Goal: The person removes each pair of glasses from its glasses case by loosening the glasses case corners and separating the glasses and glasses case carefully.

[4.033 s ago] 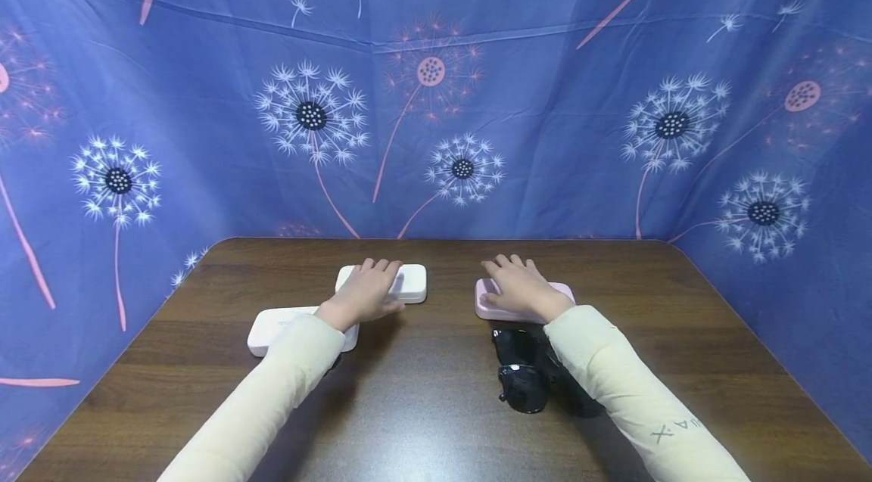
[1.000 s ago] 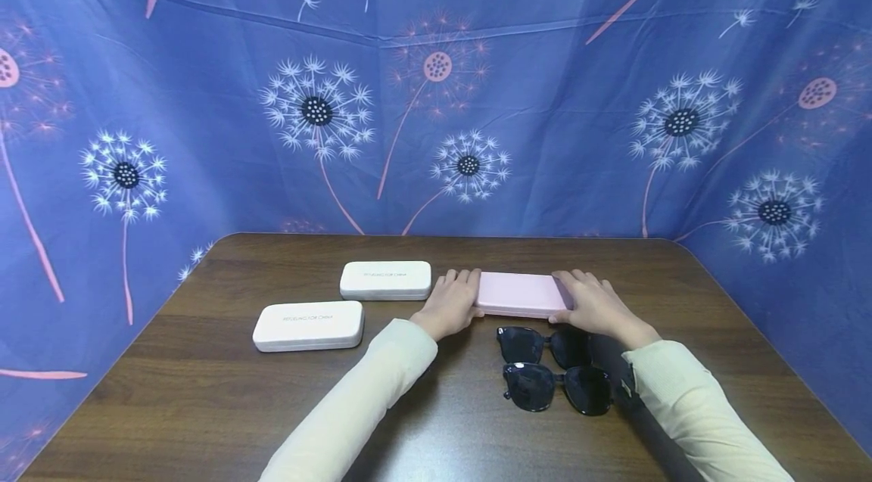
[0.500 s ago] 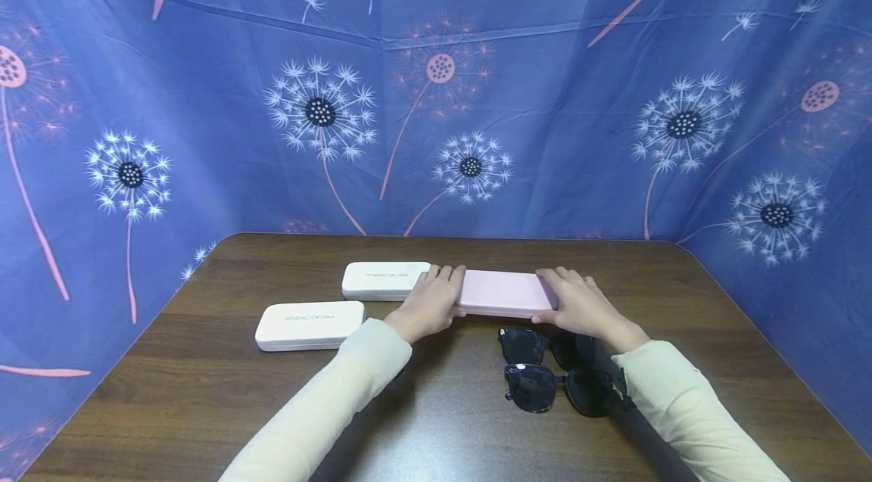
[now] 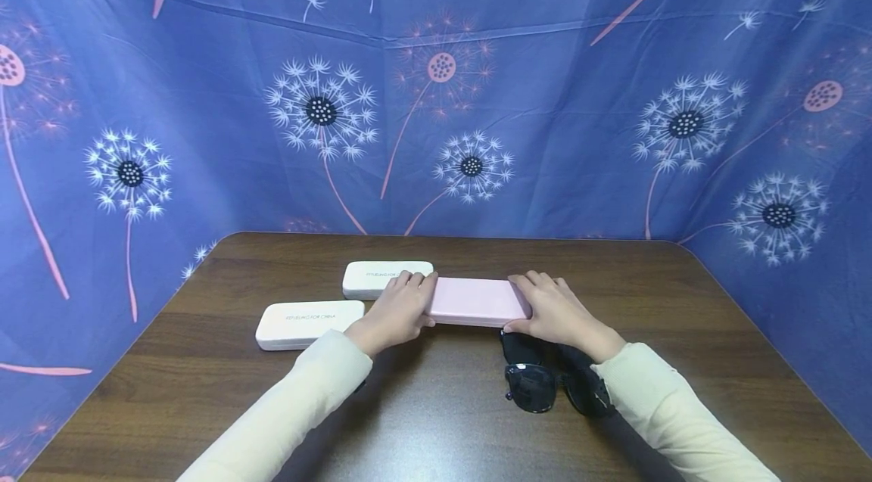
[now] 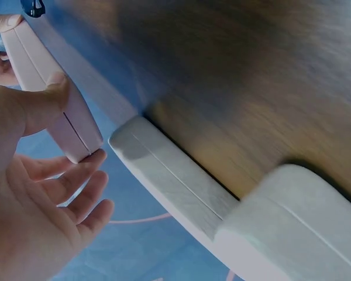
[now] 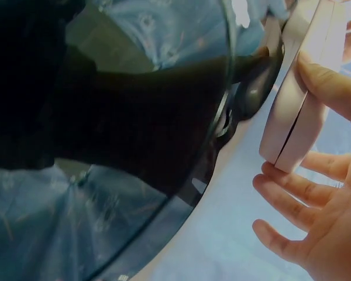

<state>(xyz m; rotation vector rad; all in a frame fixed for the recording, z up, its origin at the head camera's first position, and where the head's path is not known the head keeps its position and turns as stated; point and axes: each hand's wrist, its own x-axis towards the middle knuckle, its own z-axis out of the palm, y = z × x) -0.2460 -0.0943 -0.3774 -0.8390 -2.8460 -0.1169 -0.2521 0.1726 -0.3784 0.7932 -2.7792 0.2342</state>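
Observation:
A pink glasses case, closed, is held level between both hands. My left hand grips its left end, the thumb on the near side and the fingertips at the far edge. At the other end my right hand pinches the case the same way. In the left wrist view the seam of the pink case faces the camera, the thumb lying across it. The right wrist view shows the case between thumb and fingers, beside a large dark lens. Two pairs of black sunglasses lie near my right forearm, partly hidden by it.
Two white glasses cases with printed lids lie to the left, the nearer case and the farther case, which my left hand partly covers. A brown wooden table carries everything. A blue dandelion-print cloth hangs behind it.
Earlier the hands were apart, the left over the farther white case and the right on the pink one. Both then took the pink case's ends and moved it left and slightly nearer.

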